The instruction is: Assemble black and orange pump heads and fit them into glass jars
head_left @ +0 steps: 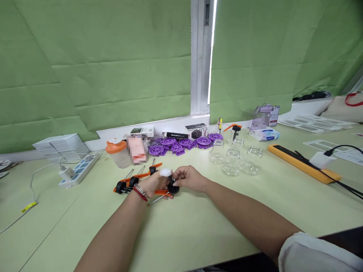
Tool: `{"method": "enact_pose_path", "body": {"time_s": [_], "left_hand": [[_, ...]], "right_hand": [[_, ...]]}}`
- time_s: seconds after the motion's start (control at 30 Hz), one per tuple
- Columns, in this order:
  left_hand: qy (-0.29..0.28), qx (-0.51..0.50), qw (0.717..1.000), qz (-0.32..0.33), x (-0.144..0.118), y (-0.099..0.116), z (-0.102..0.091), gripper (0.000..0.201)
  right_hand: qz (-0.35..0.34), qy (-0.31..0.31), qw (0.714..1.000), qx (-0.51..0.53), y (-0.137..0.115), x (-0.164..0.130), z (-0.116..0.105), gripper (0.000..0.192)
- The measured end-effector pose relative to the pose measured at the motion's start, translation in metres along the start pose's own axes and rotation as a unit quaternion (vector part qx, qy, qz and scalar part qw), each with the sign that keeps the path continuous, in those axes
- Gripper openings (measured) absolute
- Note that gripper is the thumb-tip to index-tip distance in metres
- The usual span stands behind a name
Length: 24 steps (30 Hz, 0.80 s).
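Hands, left (154, 185) and right (189, 177), both gripping black pump cap (172, 187); behind, box (196, 131) lettered "CUP HOLDER".

"CUP HOLDER" in white letters on the black box (196, 131) by the window sill, other print too small

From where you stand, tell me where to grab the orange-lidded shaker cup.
Grip the orange-lidded shaker cup around its translucent body just below the lid, coming from the front, probably with the left hand. It stands upright; a blurred pink item crowds its right side.
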<state>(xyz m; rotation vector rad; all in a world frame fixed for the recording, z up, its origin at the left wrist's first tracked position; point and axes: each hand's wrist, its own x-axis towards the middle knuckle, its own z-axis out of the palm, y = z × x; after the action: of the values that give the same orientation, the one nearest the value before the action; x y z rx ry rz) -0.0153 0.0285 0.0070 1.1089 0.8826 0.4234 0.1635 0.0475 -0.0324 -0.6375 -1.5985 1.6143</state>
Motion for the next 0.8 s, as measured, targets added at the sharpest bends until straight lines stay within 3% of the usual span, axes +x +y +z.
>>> {"method": "enact_pose_path", "body": {"time_s": [0.53,0.8], "left_hand": [[0.002,0.001,1.0,0.008,0.0,-0.001,0.001,0.042],[0.006,0.018,1.0,0.01,-0.003,0.001,0.003,0.052]], "right_hand": [[-0.019,-0.044,0.999,-0.018,-0.01,-0.004,-0.007,0.024],[-0.033,-0.034,0.999,-0.021,-0.006,-0.002,-0.008,0.02]]}}
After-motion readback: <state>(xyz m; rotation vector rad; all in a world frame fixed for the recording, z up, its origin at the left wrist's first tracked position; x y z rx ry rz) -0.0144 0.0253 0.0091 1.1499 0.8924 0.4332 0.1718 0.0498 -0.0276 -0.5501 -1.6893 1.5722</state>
